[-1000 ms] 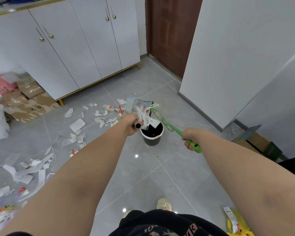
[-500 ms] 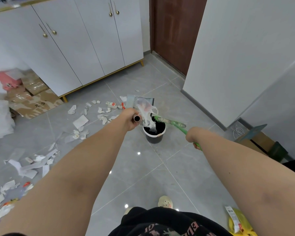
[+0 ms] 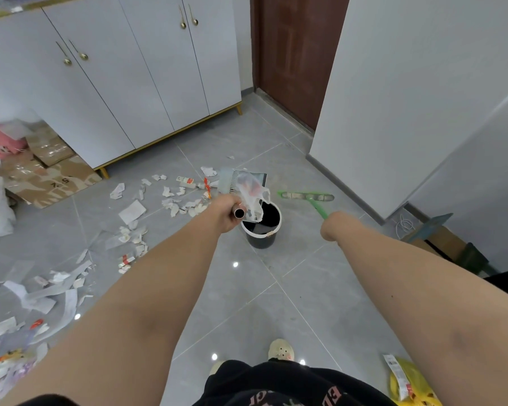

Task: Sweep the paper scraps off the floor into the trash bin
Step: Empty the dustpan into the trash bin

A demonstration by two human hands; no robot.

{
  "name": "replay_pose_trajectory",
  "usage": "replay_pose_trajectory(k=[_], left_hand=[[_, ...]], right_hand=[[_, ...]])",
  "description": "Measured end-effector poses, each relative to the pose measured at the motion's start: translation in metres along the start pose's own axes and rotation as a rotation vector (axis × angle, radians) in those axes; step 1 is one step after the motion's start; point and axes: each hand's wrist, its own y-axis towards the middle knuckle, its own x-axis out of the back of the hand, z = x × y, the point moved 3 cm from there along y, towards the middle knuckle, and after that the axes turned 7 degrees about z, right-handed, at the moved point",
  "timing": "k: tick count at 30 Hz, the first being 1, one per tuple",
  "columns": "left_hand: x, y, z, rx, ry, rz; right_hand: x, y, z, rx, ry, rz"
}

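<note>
Now, left hand (image 3: 228, 213): fingers curled tight round the dustpan (image 3: 241, 180) handle, pan tipped just above the trash bin (image 3: 261, 240).
Right hand (image 3: 330, 227): holds the broom (image 3: 305, 196); fingers hidden, can't tell how they lie.
Crumpled scraps (image 3: 251, 194): hanging at the pan's lip, directly over the bin's mouth, centre frame.
Broom head: long axis left-right, just right of the bin.
Floor scraps (image 3: 129, 230): left of the bin, on the left hand's side.

Bare grey tiles (image 3: 276, 288) lie open between the person and the trash bin (image 3: 261, 240). Paper scraps (image 3: 129, 213) clutter the floor to the left; the white wall (image 3: 393, 112) closes in on the right, the cabinet (image 3: 115, 83) behind.
</note>
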Motion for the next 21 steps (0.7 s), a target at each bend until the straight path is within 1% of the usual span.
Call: replay_pose_trajectory(k=[3,6,13,16,21], left_hand=[[0.001,0.006,0.004,0.003,-0.02,0.008],[0.0,0.011,0.008,0.022,-0.017,0.004],[-0.003,0.013,0.005,0.037,0.032,0.006],[-0.001,0.01,0.002,0.035,0.039,0.007],[0.002,0.016,0.001,0.016,-0.012,-0.017]], right_hand=[[-0.001,0.005,-0.007,-0.03,0.128,0.008],[-0.001,0.008,-0.01,-0.003,0.205,-0.006],[-0.004,0.013,0.002,0.026,0.139,-0.002],[-0.013,0.017,0.005,0.037,0.123,-0.033],[-0.015,0.019,-0.001,0.019,0.12,-0.064]])
